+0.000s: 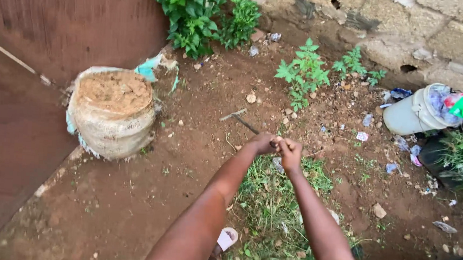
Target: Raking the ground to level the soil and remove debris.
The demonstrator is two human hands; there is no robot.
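Hoe (238, 118) handle sits clenched in both my left hand (262, 143) and right hand (291, 151), blade on bare soil beyond the grass patch (270, 199), so I keep strokes shallow.

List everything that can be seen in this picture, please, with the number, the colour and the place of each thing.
hoe: one, dark handle with a grey blade, on the red soil, gripped by both hands
sack of soil: one, pale tan, left, beside the brown wall
bucket: one, white, tipped on its side at right, stuffed with coloured waste
green plants: several, along the stone wall at top
grass patch: one, green, below the hands
stones and litter scraps: many, pale, scattered at right
left hand: one, closed on the handle
right hand: one, closed on the handle, touching the left hand
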